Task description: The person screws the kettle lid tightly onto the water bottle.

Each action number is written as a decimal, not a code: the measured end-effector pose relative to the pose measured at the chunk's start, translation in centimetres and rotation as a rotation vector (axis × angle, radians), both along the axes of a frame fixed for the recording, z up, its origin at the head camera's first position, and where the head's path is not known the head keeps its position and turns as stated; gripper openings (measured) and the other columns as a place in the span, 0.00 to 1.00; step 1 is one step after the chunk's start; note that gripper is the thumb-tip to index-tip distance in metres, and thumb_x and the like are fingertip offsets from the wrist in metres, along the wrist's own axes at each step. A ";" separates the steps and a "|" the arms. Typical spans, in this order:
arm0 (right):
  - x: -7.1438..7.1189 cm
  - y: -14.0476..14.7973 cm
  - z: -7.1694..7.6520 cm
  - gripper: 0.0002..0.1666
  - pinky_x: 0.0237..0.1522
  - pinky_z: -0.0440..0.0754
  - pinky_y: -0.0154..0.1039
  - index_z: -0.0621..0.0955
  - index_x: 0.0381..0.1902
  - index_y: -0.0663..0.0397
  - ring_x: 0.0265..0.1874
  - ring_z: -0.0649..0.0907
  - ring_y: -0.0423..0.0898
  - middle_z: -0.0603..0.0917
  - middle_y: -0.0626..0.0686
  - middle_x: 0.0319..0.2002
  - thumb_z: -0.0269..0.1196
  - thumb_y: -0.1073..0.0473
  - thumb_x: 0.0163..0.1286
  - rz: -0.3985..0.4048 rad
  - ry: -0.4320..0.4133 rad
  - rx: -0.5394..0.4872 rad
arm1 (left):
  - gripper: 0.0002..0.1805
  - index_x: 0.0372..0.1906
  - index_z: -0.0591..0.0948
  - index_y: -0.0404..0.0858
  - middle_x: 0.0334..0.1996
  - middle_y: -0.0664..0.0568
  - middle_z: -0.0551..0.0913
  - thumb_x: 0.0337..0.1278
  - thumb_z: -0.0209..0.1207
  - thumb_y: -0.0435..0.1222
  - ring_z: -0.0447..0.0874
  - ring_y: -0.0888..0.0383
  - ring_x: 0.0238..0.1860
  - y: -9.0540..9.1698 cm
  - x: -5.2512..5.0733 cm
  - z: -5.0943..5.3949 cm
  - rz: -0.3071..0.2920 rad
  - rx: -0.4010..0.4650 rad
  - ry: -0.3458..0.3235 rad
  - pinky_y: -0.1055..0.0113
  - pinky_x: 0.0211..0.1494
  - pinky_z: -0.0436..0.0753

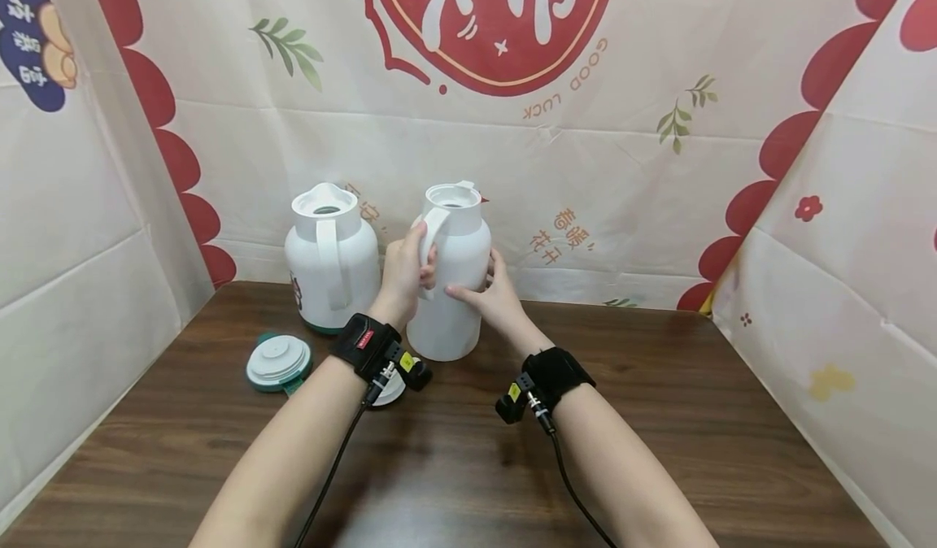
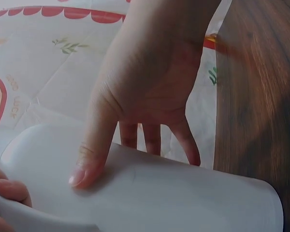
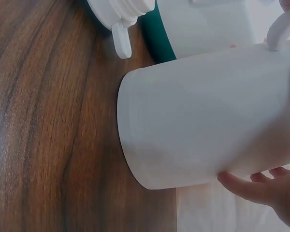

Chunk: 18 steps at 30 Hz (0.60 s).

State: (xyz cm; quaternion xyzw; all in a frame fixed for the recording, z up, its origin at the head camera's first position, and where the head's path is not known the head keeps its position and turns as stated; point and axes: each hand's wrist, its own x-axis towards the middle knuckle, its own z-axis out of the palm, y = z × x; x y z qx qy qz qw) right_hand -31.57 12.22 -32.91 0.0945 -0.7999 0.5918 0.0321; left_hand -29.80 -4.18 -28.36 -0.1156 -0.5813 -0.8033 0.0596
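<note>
A tall white thermos jug (image 1: 451, 320) stands upright on the wooden table, its top uncovered. My left hand (image 1: 399, 276) grips the jug's handle; its fingers show at the lower left of the left wrist view. On the right side of the body, my right hand (image 1: 503, 297) holds the jug, thumb on the near face and fingers spread round the far side. In the right wrist view the jug's smooth white wall (image 3: 193, 121) fills the middle. Left of it is a rounder white thermos jug (image 1: 302, 259) with a green base, also uncovered.
A white and green lid (image 1: 280, 359) lies on the table (image 1: 659, 418) at left. Another white lid (image 1: 390, 391) is partly hidden behind my left wrist. Printed cloth walls (image 1: 586, 150) stand behind and at both sides. Cables trail from both wrist cameras.
</note>
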 end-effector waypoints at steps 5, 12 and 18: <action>-0.5 0.7 -0.9 0.64 0.58 0.69 0.53 0.45 0.75 0.44 0.64 0.65 0.58 0.60 0.59 0.68 0.74 0.50 0.54 -0.015 0.008 0.015 | 0.27 0.15 0.69 0.39 0.08 0.57 0.60 0.72 0.44 0.48 0.55 0.64 0.10 0.5 0.7 0.2 -0.026 0.007 0.008 0.71 0.18 0.60; 0.4 1.7 0.2 0.62 0.55 0.73 0.54 0.47 0.74 0.47 0.62 0.68 0.61 0.61 0.61 0.66 0.74 0.54 0.54 0.013 0.052 0.030 | 0.27 0.15 0.69 0.38 0.07 0.56 0.59 0.72 0.44 0.46 0.54 0.64 0.10 1.4 2.0 0.7 -0.052 0.054 0.033 0.70 0.18 0.57; 1.4 2.6 1.6 0.61 0.53 0.74 0.54 0.48 0.74 0.44 0.62 0.68 0.61 0.61 0.61 0.66 0.75 0.55 0.53 0.022 0.063 0.045 | 0.27 0.15 0.69 0.37 0.08 0.56 0.59 0.72 0.44 0.46 0.53 0.64 0.10 2.1 3.3 1.5 -0.069 0.087 0.063 0.70 0.18 0.57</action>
